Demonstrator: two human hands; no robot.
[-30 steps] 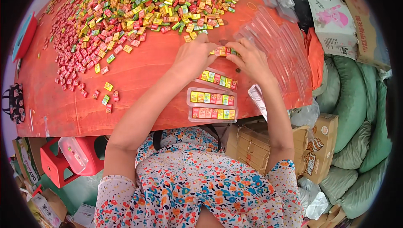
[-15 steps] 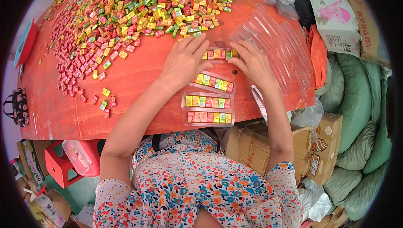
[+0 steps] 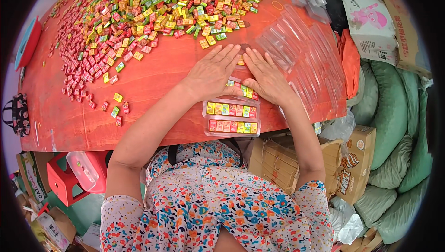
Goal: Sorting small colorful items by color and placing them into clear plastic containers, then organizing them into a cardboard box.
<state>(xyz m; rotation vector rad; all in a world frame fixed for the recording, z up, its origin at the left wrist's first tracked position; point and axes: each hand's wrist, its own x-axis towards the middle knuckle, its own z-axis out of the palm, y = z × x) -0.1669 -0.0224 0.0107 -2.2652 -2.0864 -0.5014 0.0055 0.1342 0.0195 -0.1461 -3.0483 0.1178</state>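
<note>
My left hand (image 3: 211,73) lies over a row of small colourful boxes, fingers stretched out and close together. Facing it, my right hand (image 3: 268,76) is also flat, its fingertips slanting toward the left ones. Between and beneath the hands, parts of two filled rows show: one yellow box (image 3: 241,60) near the fingertips, and several boxes (image 3: 250,92) by the thumbs. My palms hide the rest. Nearer my body are two clear plastic trays, the upper tray (image 3: 204,108) and the lower tray (image 3: 259,128), each holding one row of red, yellow and green boxes.
A large heap of small boxes (image 3: 185,13) covers the far left of the red table (image 3: 162,76). Clear trays (image 3: 320,73) lie piled at the right. Green sacks (image 3: 389,108) and a cardboard box (image 3: 359,159) stand beyond the right edge; a red stool (image 3: 62,182) is below left.
My right hand has moved left and nearer my body, and my left hand slightly right and nearer too. Both now cover much of the third row, which showed fully before.
</note>
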